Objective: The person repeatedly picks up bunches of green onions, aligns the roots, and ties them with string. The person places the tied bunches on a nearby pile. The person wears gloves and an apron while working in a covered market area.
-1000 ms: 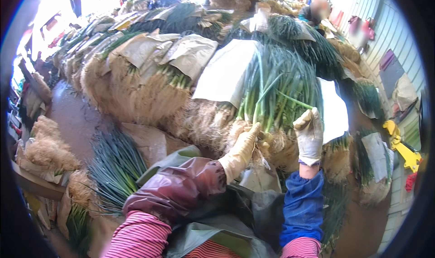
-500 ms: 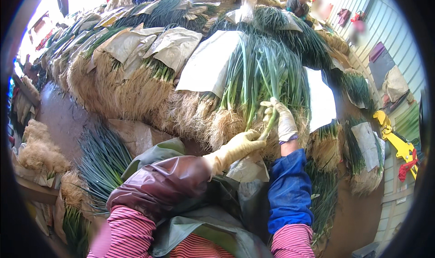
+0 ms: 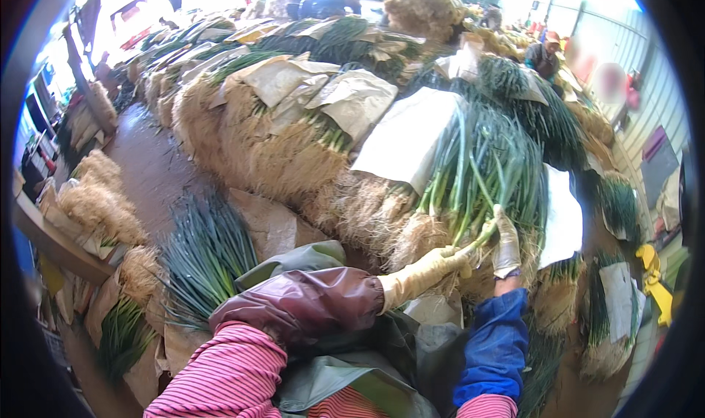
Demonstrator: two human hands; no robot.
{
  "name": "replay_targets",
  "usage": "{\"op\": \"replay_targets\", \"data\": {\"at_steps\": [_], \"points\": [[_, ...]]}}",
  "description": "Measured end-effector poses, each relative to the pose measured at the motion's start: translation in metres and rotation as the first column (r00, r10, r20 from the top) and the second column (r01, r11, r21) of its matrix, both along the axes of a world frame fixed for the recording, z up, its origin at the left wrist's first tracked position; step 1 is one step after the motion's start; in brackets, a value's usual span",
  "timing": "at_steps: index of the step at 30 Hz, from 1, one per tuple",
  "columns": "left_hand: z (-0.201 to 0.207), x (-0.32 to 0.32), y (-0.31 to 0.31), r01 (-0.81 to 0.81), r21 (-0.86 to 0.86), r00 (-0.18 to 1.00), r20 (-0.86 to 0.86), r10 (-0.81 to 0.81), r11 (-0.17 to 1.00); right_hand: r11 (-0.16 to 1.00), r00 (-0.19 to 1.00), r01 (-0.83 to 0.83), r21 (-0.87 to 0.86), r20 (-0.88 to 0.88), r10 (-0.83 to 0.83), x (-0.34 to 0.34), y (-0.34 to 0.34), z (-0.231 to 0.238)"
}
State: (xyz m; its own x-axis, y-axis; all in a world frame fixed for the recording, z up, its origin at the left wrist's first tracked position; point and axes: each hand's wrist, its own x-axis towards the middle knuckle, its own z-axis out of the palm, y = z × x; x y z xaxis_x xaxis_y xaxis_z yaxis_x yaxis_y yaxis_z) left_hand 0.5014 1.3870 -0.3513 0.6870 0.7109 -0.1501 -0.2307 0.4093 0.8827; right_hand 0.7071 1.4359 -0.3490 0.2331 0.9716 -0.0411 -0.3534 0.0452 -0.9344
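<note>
right hand (image 3: 507, 244) lower now, grip unclear, left hand (image 3: 432, 269) closed round stalk (image 3: 481, 237) near root-bundle edge (image 3: 410, 246), open floor (image 3: 150, 153) leftward

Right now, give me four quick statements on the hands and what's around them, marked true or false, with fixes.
1. The cream-gloved left hand grips the lower end of a long green leafy stalk. True.
2. The right forearm's fabric sleeve is maroon. False: it is blue.
3. A flat white sheet lies to the right of the pale-gloved right hand. True.
4. The angular yellow object is left of both hands. False: it is right of them.
</note>
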Motion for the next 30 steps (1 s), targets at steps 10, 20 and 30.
{"op": "replay_targets", "data": {"at_steps": [10, 20, 30], "points": [[-0.022, 0.000, 0.014, -0.166, -0.097, 0.984, 0.046, 0.171, 0.981, 0.888, 0.317, 0.192, 0.418, 0.830, -0.459, -0.034, -0.010, -0.005], [-0.019, -0.012, 0.029, -0.235, -0.190, 0.972, -0.020, 0.236, 0.953, 0.912, 0.921, -0.299, 0.280, -0.163, 0.353, -0.074, -0.072, 0.054], [-0.004, -0.051, 0.041, -0.133, -0.056, 0.987, 0.084, 0.137, 0.990, 0.990, 0.982, 0.048, -0.135, 0.189, -0.021, -0.023, -0.059, -0.021]]}}
